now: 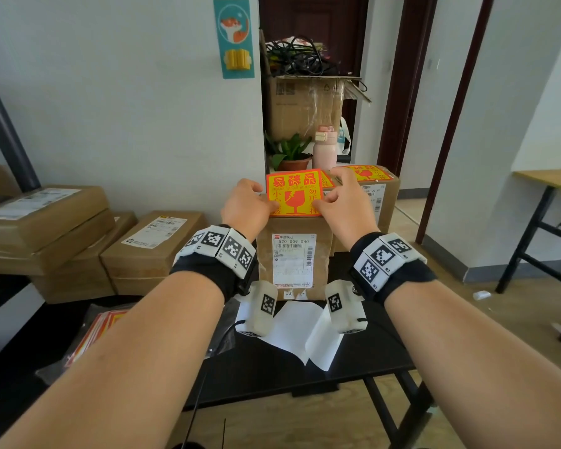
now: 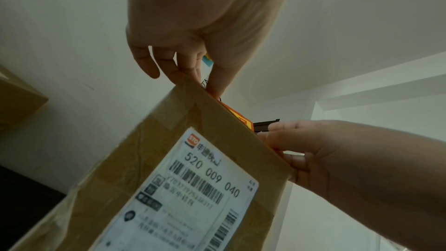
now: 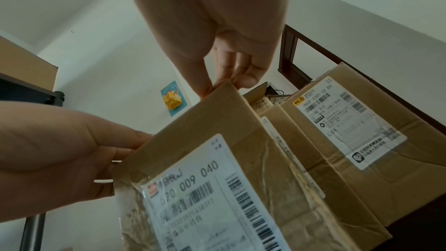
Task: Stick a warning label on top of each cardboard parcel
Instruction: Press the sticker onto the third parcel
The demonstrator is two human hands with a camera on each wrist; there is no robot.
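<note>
An upright cardboard parcel (image 1: 293,264) with a white shipping slip stands at the middle of the black table (image 1: 305,377). An orange and yellow warning label (image 1: 293,192) sits over its top, near edge along the front rim. My left hand (image 1: 256,197) pinches the label's left edge and my right hand (image 1: 332,191) pinches its right edge. From the left wrist, the thumb and fingers of my left hand (image 2: 200,83) meet at the parcel's (image 2: 169,150) top corner, with an orange strip of label (image 2: 237,115) along the rim. From the right wrist, my right hand (image 3: 224,85) grips the opposite corner.
Behind on the right stands a second parcel (image 1: 379,202) with a warning label (image 1: 366,173) on top. Several flat parcels (image 1: 153,244) lie stacked at the left. A pile of label sheets (image 1: 101,325) and white backing papers (image 1: 298,335) lie on the table's near part.
</note>
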